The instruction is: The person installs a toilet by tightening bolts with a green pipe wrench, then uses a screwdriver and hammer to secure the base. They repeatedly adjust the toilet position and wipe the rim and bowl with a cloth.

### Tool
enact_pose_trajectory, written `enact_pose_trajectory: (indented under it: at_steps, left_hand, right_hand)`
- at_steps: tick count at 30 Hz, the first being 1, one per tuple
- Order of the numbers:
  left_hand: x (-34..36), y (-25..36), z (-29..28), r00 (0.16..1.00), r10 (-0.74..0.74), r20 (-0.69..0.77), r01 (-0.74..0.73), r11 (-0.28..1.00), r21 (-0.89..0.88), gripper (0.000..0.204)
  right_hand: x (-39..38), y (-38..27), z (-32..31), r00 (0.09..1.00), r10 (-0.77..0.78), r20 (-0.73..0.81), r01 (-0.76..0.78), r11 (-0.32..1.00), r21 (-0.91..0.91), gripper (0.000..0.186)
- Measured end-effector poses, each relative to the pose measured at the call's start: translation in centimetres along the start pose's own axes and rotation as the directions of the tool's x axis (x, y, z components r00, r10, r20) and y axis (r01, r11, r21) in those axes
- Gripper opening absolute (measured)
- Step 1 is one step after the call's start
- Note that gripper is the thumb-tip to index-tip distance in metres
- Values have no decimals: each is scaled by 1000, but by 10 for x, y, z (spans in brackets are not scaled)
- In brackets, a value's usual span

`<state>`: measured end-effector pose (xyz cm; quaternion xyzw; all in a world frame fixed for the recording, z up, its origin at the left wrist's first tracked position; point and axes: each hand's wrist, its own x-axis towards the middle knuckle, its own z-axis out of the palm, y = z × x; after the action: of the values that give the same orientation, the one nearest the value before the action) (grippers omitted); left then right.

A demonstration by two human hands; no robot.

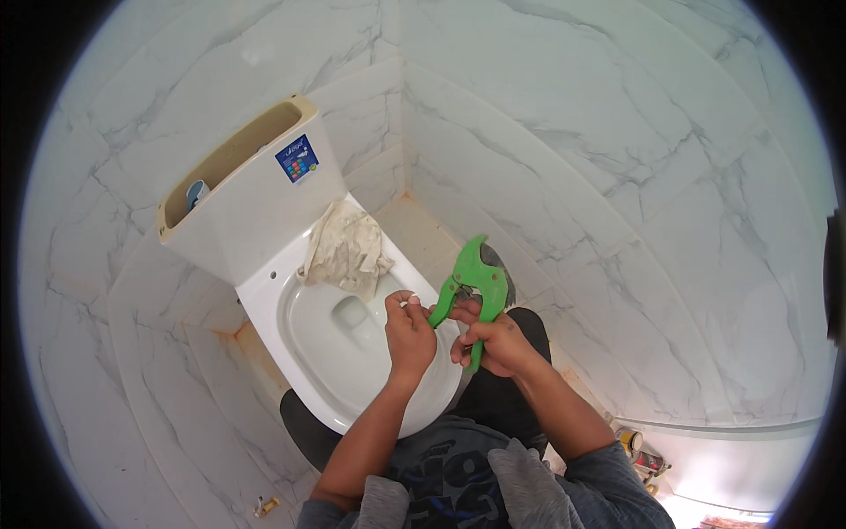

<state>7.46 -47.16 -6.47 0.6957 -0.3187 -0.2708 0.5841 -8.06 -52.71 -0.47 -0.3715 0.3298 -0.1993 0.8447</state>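
A green ratchet pipe cutter (487,280) is held over the right rim of a white toilet bowl (304,375), its jaw end pointing away from me and its handles spread apart. My right hand (498,342) is closed around one handle. At the end of the other handle is my left hand (410,335), its fingers curled and touching the tip; whether anything small sits in them is hidden. A dirty cream cloth (345,247) lies crumpled across the back of the bowl.
Behind the bowl stands the toilet tank (256,207), lidless, with a blue and white part (196,192) inside. Marbled tile walls (582,132) close in around it. A brass fitting (265,506) lies at the lower left; cans (629,440) stand at the lower right.
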Motion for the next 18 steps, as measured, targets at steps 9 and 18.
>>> enact_pose_trajectory:
  at_steps: [9,18]
  left_hand:
    - [7,14,-5,1000,4,16,-3,999,-51,21]
    - [-19,32,-5,998,-58,32,66,913,-402,20]
  right_hand:
    - [-11,-6,3,996,-82,22,82,997,-16,68]
    - [0,2,3,925,-376,53,374,927,34,54]
